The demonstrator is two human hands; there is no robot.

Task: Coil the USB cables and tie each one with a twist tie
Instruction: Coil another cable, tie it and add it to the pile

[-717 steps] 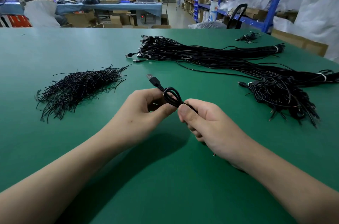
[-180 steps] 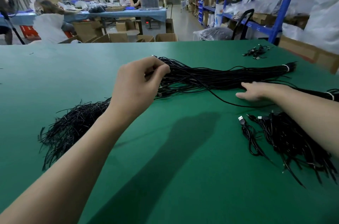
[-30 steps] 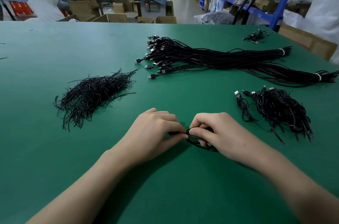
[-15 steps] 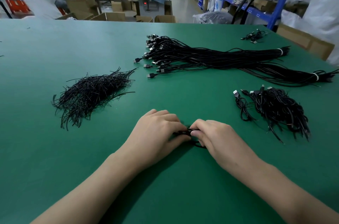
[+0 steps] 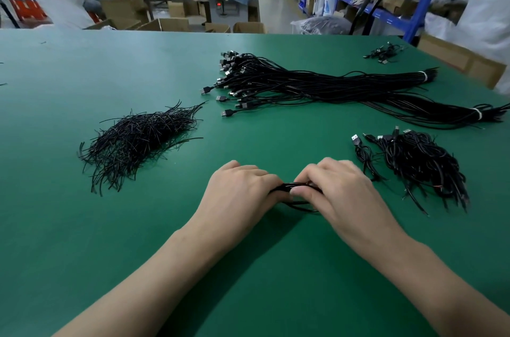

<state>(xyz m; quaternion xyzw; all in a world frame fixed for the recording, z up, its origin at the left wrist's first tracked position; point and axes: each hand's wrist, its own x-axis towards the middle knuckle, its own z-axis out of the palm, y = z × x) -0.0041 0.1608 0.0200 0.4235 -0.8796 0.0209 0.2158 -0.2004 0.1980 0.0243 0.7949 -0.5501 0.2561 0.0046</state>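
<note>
I judge this to be the coiling step. My left hand (image 5: pixel 242 190) and right hand (image 5: pixel 339 193) meet low over the tabletop (image 5: pixel 82 226), both sets of fingers (image 5: pixel 309 176) curled tight round one black USB cable (image 5: pixel 287 186), with a slack turn sagging just below the fingertips. Next, one hand has to keep the coil pinched flat while the other reaches far out left of the fingers to the twist-tie pile (image 5: pixel 138 140). I can't see the plugs, the number of turns, or whether a tie is already in the grip, because the knuckles cover all that
</note>
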